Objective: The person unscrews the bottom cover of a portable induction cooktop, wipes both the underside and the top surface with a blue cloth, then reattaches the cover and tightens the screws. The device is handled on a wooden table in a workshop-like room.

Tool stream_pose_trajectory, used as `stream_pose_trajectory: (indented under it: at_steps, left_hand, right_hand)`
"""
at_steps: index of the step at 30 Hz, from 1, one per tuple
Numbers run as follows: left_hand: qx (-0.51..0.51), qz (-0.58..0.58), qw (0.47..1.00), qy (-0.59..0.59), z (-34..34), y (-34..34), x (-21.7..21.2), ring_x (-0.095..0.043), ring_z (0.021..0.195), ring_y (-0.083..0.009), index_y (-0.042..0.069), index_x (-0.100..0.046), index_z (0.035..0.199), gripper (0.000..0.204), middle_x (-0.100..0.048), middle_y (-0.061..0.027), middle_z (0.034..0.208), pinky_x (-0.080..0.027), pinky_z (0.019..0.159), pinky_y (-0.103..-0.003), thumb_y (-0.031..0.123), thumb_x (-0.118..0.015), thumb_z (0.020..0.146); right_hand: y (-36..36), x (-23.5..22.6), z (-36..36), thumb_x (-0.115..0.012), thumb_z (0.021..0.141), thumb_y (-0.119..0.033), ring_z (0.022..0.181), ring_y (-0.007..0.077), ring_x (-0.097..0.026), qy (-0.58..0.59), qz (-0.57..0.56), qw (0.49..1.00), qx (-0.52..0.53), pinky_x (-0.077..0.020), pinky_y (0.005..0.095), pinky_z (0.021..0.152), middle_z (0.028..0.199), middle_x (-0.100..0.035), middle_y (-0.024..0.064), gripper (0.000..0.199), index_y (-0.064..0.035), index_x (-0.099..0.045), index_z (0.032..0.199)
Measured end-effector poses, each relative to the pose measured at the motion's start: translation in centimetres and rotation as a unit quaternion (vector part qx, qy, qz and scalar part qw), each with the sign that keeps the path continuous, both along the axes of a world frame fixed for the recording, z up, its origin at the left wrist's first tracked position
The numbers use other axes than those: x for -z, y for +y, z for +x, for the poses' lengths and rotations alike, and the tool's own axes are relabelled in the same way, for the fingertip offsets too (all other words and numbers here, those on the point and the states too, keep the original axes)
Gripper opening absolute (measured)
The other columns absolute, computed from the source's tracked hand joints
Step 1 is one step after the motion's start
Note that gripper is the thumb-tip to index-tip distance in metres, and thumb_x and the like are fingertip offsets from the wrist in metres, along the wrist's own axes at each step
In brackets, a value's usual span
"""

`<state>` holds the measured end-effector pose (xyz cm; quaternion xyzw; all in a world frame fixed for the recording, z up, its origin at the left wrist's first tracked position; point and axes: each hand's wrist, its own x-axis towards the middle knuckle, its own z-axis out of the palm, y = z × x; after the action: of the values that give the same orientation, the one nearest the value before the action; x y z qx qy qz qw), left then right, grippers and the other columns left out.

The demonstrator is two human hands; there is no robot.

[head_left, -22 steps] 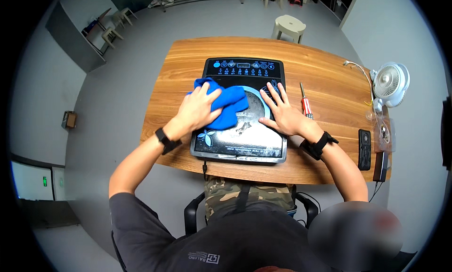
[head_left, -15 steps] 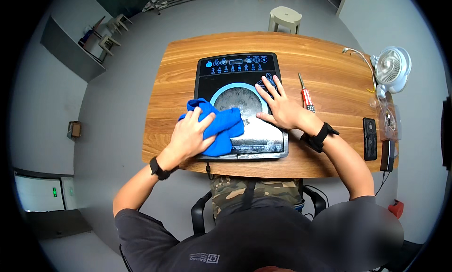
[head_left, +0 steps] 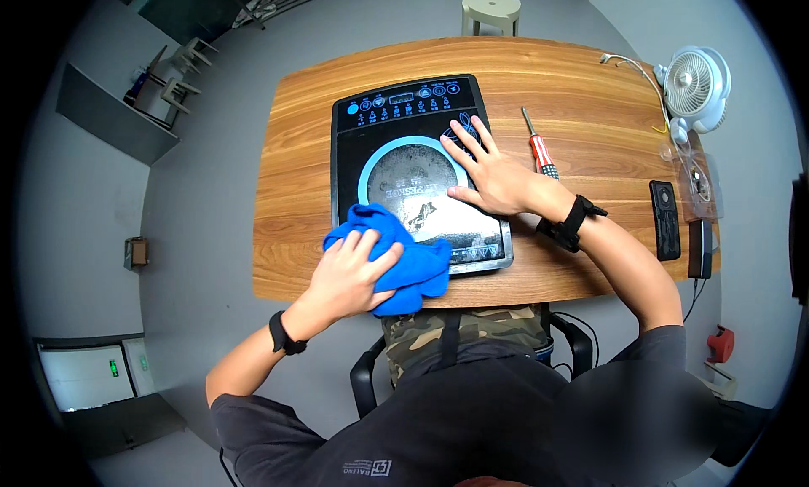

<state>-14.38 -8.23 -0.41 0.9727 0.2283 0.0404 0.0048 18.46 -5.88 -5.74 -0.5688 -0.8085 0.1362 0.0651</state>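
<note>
Cream stool on grey floor

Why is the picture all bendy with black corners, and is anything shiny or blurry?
In the head view, the fisheye lens bends the wall edges and leaves black corners; in that same head view, pale glare shines on the black cooktop, just above the blue cloth; also in the head view, a smeary dark patch blurs the lower right.

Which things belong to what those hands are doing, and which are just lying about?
In use:
crumpled blue cloth, in the left hand
flat black cooktop with blue ring, under the right hand

Just lying about:
red-handled screwdriver
round white fan
black rectangular object
cream plastic stool
</note>
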Motion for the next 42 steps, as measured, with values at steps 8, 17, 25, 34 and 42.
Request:
stream_pose_trajectory:
  at_steps: [8,17,25,34,42]
  left_hand:
    - [0.123,-0.036,0.991,-0.038,8.2,0.0,0.7,-0.060,0.101,-0.0316,0.018,-0.064,0.129,0.067,-0.059,-0.0129,0.117,-0.050,0.080,-0.043,0.041,-0.085,0.071]
    - [0.052,-0.003,0.997,-0.061,13.3,-2.9,1.6,-0.059,0.097,-0.0308,0.017,-0.063,0.129,0.063,-0.057,-0.0126,0.111,-0.052,0.072,-0.041,0.043,-0.083,0.076]
    - [0.002,-0.076,0.996,-0.043,8.7,-0.6,0.3,-0.059,0.104,-0.0343,0.018,-0.058,0.133,0.065,-0.053,-0.0157,0.116,-0.056,0.077,-0.045,0.036,-0.085,0.077]
    - [-0.170,0.016,0.984,-0.046,4.6,8.8,0.6,-0.062,0.109,-0.0408,0.016,-0.060,0.137,0.056,-0.056,-0.0215,0.124,-0.058,0.085,-0.050,0.040,-0.075,0.090]
    - [-0.231,0.058,0.970,-0.056,11.0,17.3,1.9,-0.064,0.107,-0.0452,0.013,-0.059,0.137,0.054,-0.058,-0.0252,0.126,-0.058,0.084,-0.051,0.047,-0.068,0.095]
  right_hand:
    - [0.3,0.4,0.0,-0.055,0.103,-0.050,0.156,0.0516,0.005,-0.006,0.017,1.000,-0.022,-0.0177,0.0608,0.125,0.171,-0.004,0.0270,0.086,-0.0035,-0.017,0.165]
    - [0.9,0.4,0.8,-0.061,0.097,-0.020,0.153,0.0601,0.006,-0.006,0.000,0.998,-0.062,-0.0132,0.0640,0.124,0.168,-0.004,0.0344,0.086,0.0013,-0.013,0.164]
    - [0.5,0.1,0.5,-0.049,0.102,-0.058,0.154,0.0561,0.004,-0.008,0.002,0.999,-0.043,-0.0151,0.0627,0.125,0.170,-0.006,0.0302,0.089,-0.0055,-0.016,0.165]
    - [0.2,-0.6,0.3,-0.043,0.102,-0.066,0.155,0.0539,0.007,-0.009,-0.020,0.999,-0.033,-0.0157,0.0615,0.126,0.170,-0.003,0.0287,0.092,-0.0051,-0.016,0.165]
    - [0.1,-0.4,0.4,-0.044,0.102,-0.066,0.155,0.0534,0.005,-0.025,0.010,0.999,-0.031,-0.0166,0.0607,0.126,0.170,-0.006,0.0291,0.091,-0.0059,-0.019,0.165]
